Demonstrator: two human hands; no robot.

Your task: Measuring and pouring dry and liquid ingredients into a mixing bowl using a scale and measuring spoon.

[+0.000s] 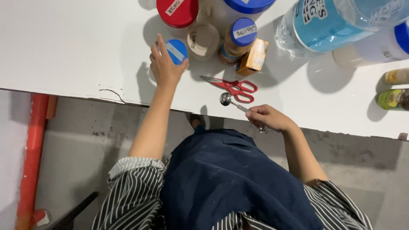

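Reaching across the white tabletop [76,47], the person's left hand [164,66] rests with fingers loosely spread over a small jar with a blue lid and a strip of pale tape [176,51], touching its left side. Their right hand [268,118] hovers at the table's near edge, fingers pinched around the handle of a small round steel measuring spoon [226,99], whose bowl lies just below a pair of red-handled scissors [234,87]. Just beside the blue-lidded jar stand a beige-lidded jar [203,40], a red-lidded jar [177,12] and a blue-capped bottle [238,38]. An orange box [254,57] leans nearby. A dark blue apron [230,183] covers striped sleeves.
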